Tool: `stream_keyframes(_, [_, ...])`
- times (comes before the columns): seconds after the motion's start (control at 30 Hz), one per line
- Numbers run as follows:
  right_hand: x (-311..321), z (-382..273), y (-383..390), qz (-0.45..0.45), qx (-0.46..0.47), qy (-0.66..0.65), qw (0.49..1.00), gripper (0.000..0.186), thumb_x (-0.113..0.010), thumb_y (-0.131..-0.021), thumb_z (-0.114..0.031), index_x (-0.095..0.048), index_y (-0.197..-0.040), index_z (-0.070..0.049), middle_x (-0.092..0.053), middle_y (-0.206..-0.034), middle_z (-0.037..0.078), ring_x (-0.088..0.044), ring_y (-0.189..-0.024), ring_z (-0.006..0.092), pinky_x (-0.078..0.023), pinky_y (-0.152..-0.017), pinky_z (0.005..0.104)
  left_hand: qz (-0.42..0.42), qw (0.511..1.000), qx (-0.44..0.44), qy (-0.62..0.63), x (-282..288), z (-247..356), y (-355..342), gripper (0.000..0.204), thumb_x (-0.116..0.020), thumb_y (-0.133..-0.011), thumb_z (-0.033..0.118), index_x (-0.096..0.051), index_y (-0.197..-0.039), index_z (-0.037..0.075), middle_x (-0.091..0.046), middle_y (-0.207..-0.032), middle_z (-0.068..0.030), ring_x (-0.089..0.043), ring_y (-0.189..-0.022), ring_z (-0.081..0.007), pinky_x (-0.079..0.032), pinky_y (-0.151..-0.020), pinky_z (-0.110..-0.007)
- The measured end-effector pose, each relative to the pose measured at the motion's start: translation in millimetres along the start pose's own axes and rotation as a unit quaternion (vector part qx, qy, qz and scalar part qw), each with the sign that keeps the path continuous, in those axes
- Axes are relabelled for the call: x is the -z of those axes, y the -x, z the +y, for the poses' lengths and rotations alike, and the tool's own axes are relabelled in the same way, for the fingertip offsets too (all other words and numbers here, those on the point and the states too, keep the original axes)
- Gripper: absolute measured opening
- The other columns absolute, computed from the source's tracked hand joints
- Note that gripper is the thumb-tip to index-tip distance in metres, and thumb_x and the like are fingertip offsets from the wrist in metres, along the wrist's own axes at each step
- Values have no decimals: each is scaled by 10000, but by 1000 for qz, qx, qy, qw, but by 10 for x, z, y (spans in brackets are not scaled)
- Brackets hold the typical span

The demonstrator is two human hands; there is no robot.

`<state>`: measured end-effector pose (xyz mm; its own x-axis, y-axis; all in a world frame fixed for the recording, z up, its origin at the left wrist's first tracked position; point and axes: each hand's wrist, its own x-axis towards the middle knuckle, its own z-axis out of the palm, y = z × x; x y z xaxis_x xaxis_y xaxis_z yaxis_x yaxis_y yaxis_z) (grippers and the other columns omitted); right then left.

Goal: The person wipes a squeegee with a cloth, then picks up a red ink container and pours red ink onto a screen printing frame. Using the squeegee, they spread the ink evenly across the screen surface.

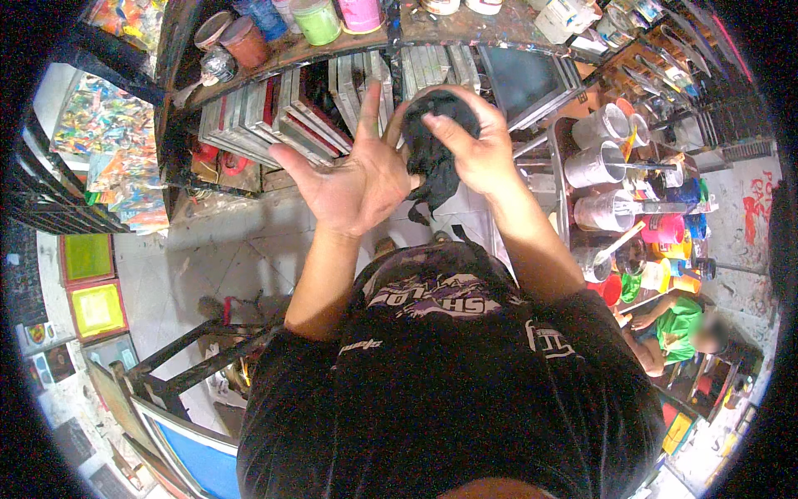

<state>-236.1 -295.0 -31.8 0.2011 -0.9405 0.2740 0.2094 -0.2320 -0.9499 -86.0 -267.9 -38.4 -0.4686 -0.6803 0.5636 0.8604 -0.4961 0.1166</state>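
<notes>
Status: the black cloth (426, 156) is in the right hand (475, 148), above the tiled floor (183, 270) and in front of the worktop (499, 32). The right grip is closed around the bunched cloth, thumb pressed on its face. The left grip is spread wide, palm up, and has hold of nothing; whether its nearest fingers touch the cloth cannot be told.

Fault conditions (judged):
- Drop: if the thumb lifts, the cloth may slide to the floor and pick up grit.
- Snag: the loose tail hangs outside the grip and may catch on the stored screen frames (312, 125) if the hands move forward.
- Spill: a wide swing of the right arm may strike the clear plastic tubs (594, 166) on the side rack (560, 179).

Materials: the cloth is matte, soft and crumpled, with a ragged, tapering lower end. The screen frames are flat, straight-edged and stacked on edge, some with red faces. The tubs are round-walled and smeared grey; a flat, pale stick (622, 239) leans from one. The worktop is brown and paint-flecked.
</notes>
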Motion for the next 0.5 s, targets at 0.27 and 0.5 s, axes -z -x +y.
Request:
stream_keyframes(0.27, [-142, -87, 16, -61, 80, 175, 979, 252, -673, -675, -18, -615, -920, -27, -639, -851, 118, -623, -814, 211, -479, -737, 315, 87, 994, -57, 40, -31, -192, 55, 1355, -284, -392, 977, -25, -1442, 161, -156, -1463, -71, -173, -1337, -235, -127, -1092, -393])
stream_keyframes(0.5, [-228, -106, 95, -53, 84, 216, 971, 234, -540, -711, 88, -540, -926, -5, -591, -825, 74, -557, -816, 115, -447, -725, 248, 113, 961, -188, 168, -243, -355, 2, 1370, -167, -396, 985, 9, -1436, 110, -130, -1467, -78, -133, -1349, -217, -85, -1096, -382])
